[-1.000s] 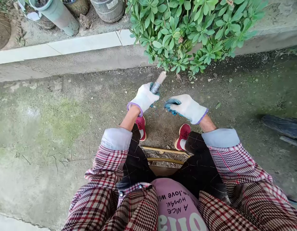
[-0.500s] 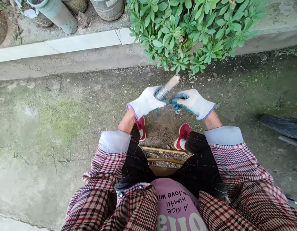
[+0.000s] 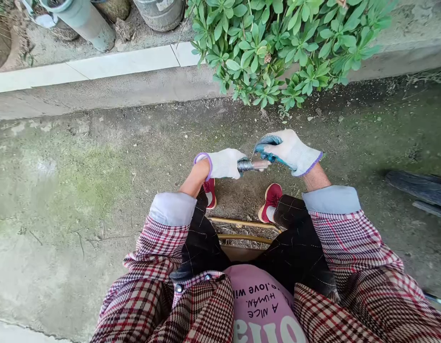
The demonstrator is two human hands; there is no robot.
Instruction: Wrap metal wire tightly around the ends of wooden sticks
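White gloves with blue palms and purple cuffs cover both hands. My left hand (image 3: 224,163) is wrapped round a short, pale wooden stick (image 3: 261,165). Silvery wire (image 3: 244,165) is wound in a thick coil about the stick, which lies nearly level and points right. My right hand (image 3: 290,148) is just up and to the right of the stick's end, its fingers pinched together. A thin strand seems to run from the coil to these fingertips; what they hold is mostly hidden by the glove.
A leafy green bush (image 3: 277,52) overhangs a low wall (image 3: 123,64) ahead. Pots and a grey tube (image 3: 86,24) stand behind it at left. Red shoes (image 3: 272,202) rest on bare ground, with yellow bars (image 3: 245,237) between the legs. A dark tyre-like object (image 3: 416,186) is at right.
My left hand has turned the wire-wound stick from slanting up and right to nearly level, and moved slightly lower. My right hand has stayed almost in place.
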